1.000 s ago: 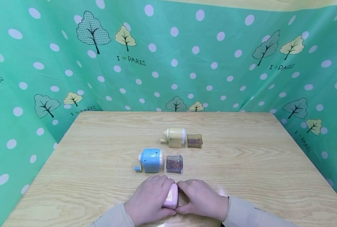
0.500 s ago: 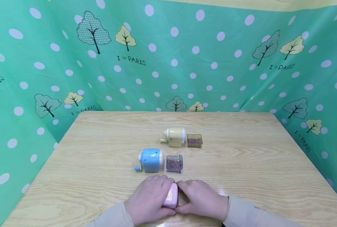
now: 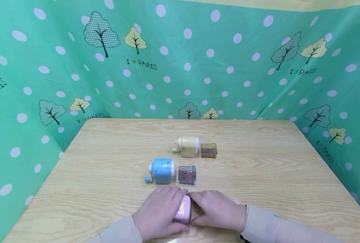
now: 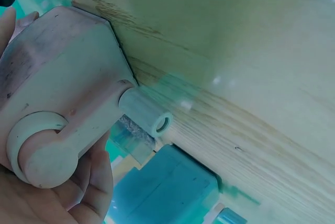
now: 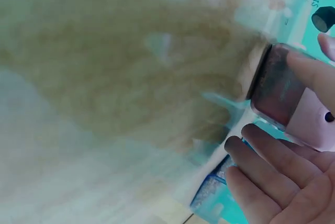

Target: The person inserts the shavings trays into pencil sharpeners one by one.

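A pink hand-crank pencil sharpener (image 3: 183, 210) stands on the table near its front edge. My left hand (image 3: 161, 212) grips its body from the left; in the left wrist view the sharpener's crank (image 4: 97, 116) faces the camera. My right hand (image 3: 217, 209) is at the sharpener's right end, fingers extended and spread from the thumb. In the right wrist view the thumb (image 5: 314, 77) overlaps the dark see-through shavings drawer (image 5: 277, 88), which sits in the pink body; whether it touches I cannot tell. Most of the sharpener is hidden by my left hand in the head view.
A blue pencil sharpener (image 3: 163, 171) stands beyond my hands, its shavings-filled drawer (image 3: 187, 175) out at its right. Farther back is a yellow sharpener (image 3: 188, 146) with its own drawer (image 3: 209, 151) beside it. A green curtain (image 3: 198, 67) surrounds the wooden table (image 3: 259, 168).
My right thumb has drawn slightly back from the sharpener's near corner, and the right hand has shifted a little. My left hand keeps its grip. The head view has moved slightly.
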A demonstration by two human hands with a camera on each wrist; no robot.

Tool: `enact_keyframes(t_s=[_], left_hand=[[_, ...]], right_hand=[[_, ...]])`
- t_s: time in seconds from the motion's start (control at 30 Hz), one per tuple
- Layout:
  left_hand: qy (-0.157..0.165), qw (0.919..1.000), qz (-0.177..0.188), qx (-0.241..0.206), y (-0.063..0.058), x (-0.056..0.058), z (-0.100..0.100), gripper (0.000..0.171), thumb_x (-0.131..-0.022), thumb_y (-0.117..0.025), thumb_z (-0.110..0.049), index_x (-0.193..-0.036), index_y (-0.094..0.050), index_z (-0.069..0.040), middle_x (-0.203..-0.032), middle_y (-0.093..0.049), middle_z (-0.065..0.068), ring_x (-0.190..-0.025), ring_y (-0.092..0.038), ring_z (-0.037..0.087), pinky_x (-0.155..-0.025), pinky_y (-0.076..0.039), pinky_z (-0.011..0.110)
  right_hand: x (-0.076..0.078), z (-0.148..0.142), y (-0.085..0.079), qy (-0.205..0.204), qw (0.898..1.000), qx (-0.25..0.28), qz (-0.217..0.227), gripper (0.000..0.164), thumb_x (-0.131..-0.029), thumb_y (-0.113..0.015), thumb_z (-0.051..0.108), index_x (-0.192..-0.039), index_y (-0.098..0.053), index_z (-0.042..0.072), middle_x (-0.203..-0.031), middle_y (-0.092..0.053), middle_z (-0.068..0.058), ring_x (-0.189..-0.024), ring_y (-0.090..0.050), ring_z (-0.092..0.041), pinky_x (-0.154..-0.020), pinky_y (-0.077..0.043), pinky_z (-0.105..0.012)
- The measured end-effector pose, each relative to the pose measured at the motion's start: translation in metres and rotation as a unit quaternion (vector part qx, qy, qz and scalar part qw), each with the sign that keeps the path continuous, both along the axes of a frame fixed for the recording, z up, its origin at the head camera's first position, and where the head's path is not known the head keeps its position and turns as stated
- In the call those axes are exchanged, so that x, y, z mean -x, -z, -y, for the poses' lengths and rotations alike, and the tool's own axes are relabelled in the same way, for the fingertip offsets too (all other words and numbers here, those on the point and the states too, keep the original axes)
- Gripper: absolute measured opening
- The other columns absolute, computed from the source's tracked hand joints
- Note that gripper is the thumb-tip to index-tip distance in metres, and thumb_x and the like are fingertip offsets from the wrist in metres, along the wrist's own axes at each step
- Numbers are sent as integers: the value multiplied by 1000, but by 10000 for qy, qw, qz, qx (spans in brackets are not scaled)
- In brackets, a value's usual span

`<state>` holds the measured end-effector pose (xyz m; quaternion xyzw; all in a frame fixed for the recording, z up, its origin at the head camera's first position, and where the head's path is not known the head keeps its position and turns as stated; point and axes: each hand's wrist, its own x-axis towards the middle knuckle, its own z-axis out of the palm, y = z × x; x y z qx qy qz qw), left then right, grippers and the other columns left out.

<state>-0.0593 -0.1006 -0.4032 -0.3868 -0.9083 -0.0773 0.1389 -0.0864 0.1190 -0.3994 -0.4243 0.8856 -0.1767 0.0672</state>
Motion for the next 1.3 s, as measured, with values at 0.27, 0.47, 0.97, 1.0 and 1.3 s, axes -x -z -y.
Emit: enact_keyframes(t_s=[0.27,0.47,0.97,1.0,1.3], left_hand=[[37,9999,52,83,-10,0,2,85,-79,-55,-76,-125,-62,-4,-105,-64,2,-90,-57,17,-76,-51,34],[-1,9996,251,146,-22,3,3,88,-82,-44,-78,-126,-63,-4,-103,-65,3,-87,-55,16,-76,-51,35],[-213,9993,85,306,-48,32,24,89,-88,-35,-75,-129,-64,-2,-117,-69,11,-107,-62,26,-94,-52,42],[-237,9992,57,309,-49,35,25,89,-88,-35,-76,-129,-63,-2,-117,-68,11,-107,-62,26,-93,-52,41],[-454,9987,-129,178,-55,56,32,92,-85,-41,-77,-131,-63,0,-119,-68,12,-105,-61,28,-90,-54,43]], right_hand=[[9,-2,-11,-2,10000,-54,-84,62,-80,-78,30,-131,-63,-3,-121,-72,-11,-106,-69,-22,-92,-55,-35],[14,-3,-17,36,9989,153,-431,61,-82,-76,32,-133,-62,1,-123,-70,-10,-110,-66,-24,-93,-55,-39],[37,-2,-36,463,9942,272,-933,66,-79,-78,34,-132,-62,-2,-125,-67,-17,-115,-63,-32,-95,-53,-47],[38,-3,-37,506,9939,274,-936,67,-79,-78,35,-132,-62,-2,-126,-67,-17,-116,-62,-32,-96,-53,-47],[52,-4,-42,874,9929,307,-751,76,-77,-79,40,-135,-60,-4,-132,-63,-22,-122,-59,-37,-102,-48,-51]])
